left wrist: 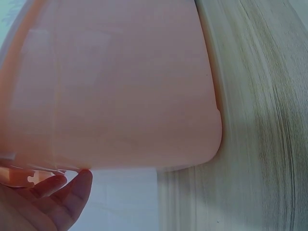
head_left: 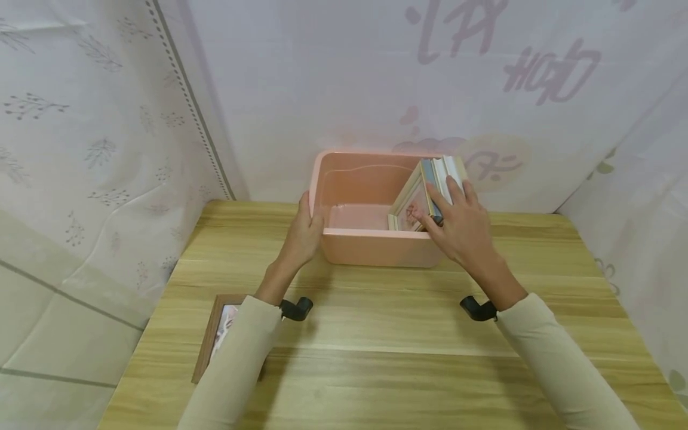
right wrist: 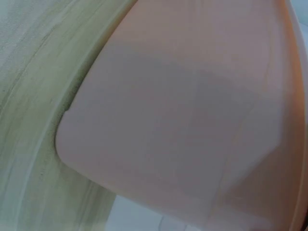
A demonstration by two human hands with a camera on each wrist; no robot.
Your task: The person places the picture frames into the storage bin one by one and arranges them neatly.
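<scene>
A pink plastic bin (head_left: 381, 249) stands on the wooden table against the back wall. My left hand (head_left: 301, 236) grips the bin's left rim; in the left wrist view its fingertips (left wrist: 83, 185) are at the wall's edge. Several picture frames (head_left: 429, 174) stand together at the bin's right end, leaning, the nearest with a light border and a pinkish picture. Over their top edges lies my right hand (head_left: 464, 227), fingers across the tops and thumb at the near frame's face, holding the group. The right wrist view shows mostly the bin's outer wall (right wrist: 168, 120), with the hand out of sight.
A brown-bordered picture frame (head_left: 206, 346) lies at the table's left, partly hidden under my left sleeve (head_left: 236, 364). Printed fabric walls (head_left: 322, 77) enclose the table (head_left: 387, 370) at the back and sides. Black wrist mounts (head_left: 297, 309) stick out from both cuffs.
</scene>
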